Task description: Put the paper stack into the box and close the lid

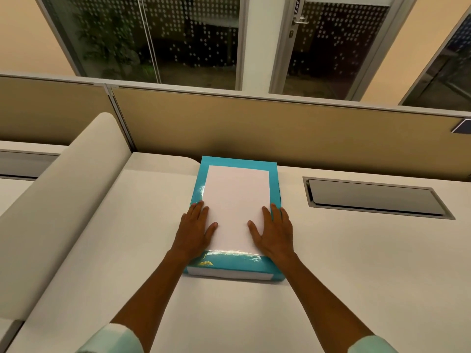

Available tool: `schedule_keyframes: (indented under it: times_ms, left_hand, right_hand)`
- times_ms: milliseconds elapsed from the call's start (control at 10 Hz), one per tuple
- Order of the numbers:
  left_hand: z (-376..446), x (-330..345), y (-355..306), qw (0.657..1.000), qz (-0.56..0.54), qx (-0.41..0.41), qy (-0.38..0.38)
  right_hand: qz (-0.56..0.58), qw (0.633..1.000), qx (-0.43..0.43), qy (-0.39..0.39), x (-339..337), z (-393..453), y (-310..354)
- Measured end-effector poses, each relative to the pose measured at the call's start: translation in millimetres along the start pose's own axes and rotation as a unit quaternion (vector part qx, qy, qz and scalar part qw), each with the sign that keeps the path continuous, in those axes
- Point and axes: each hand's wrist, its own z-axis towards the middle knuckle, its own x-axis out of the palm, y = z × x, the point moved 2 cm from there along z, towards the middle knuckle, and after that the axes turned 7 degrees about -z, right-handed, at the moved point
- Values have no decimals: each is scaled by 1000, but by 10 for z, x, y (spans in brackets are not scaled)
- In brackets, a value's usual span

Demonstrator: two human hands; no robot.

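While flat on the white table (331,263), lying lengthwise away from the viewer: teal box (274,186) with white paper stack (237,200) inside, top sheet exposed, no lid over it. Far left, a rounded cream partition edge (63,207), well apart. Left hand (196,231) spread, palm down on the stack's left edge, thumb on the paper. Right hand (274,233) likewise spread, pressing the right edge, fingers over the teal rim. Further right, a recessed grey cable hatch (374,197) in the table, shut. Behind, a tan divider panel (280,128) just past the box.
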Motion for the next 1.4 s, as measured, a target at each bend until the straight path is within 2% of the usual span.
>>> schedule_keyframes:
  times_ms: [100,200,300,600,900,1100,1200,1400]
  left_hand:
    - [84,-29,-34,999,-20,-10,-24]
    - [213,-15,-9,1000,-13,-17,-7]
    - [394,11,-1,1000,8,-16,26]
    - [955,-44,-1,996,53,-21,69]
    - [977,142,105,994,95,-10,45]
    - [1025,111,80,987,127,-30,93]
    - [1025,8,-14,985,135,-45,96]
    - [864,-243,-357,993,118,-5,2]
  right_hand:
    - [-26,998,-7,-50,-82,105,5]
    - [-24,999,-4,-48,-121,281,6]
    - [-35,999,-6,-11,-78,476,-25]
    - [-29,999,-17,14,10,1032,-40]
    - [-23,1000,-9,18,144,1065,-51]
    - [-46,997,-16,58,126,1090,-60]
    - [-58,997,-17,55,22,1036,-85]
    - [-45,996,-34,-64,-369,762,-125]
